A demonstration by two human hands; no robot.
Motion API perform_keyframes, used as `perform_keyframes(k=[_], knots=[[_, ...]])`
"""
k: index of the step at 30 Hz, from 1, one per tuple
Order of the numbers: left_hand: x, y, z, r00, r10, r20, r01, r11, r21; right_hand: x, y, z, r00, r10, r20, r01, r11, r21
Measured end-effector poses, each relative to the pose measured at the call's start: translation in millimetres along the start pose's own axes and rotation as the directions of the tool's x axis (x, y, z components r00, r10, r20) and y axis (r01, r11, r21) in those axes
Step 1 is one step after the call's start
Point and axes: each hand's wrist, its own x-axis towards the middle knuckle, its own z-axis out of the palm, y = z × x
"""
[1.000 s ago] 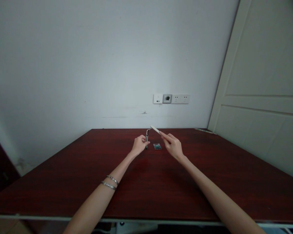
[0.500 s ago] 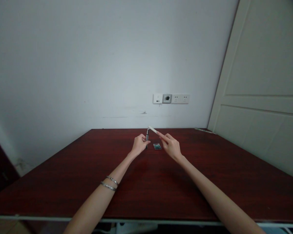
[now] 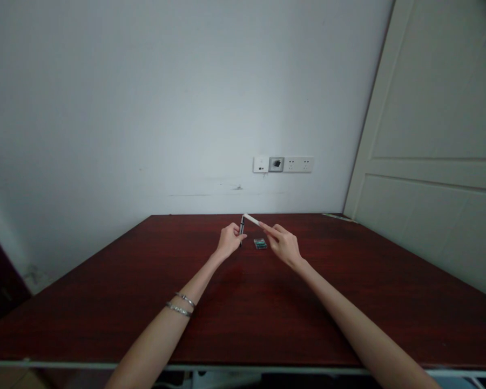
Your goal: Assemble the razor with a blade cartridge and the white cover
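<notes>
The slim, bent-topped dark tool (image 3: 241,230) stands nearly upright over the counter (image 3: 243,319), pinched between thumb and fingers of the left hand (image 3: 229,241). The fingers of the right hand (image 3: 284,245) grip the near end of a flat white stick (image 3: 251,219), index finger stretched along it; its far end slants up to the tool's top, though whether they touch is unclear. A small clear case (image 3: 260,244) with something green inside lies between the hands, its contents too small to identify. The left thumb covers part of the tool, the right hand hides the stick's near end. A second ago a gap showed between stick and tool; now their ends meet in view.
</notes>
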Motion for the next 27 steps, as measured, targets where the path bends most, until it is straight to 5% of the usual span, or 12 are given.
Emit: perform_keyframes(k=[14,19,27], knots=[[1.6,0.3,1.7,1.000,0.019,0.006,-0.019,0.996,-0.084,-1.7,1.5,2.1,0.997,-0.073,0.027,0.071,0.994,0.088],[0.2,-0.3,3.3,0.995,0.024,0.093,-0.006,0.982,-0.188,-0.2,1.5,1.0,0.997,-0.009,-0.072,0.019,0.990,0.141],[-1.3,-0.6,3.9,0.989,0.029,0.142,0.012,0.959,-0.283,1.5,4.8,-2.6,0.997,-0.043,-0.068,0.054,0.985,0.163]])
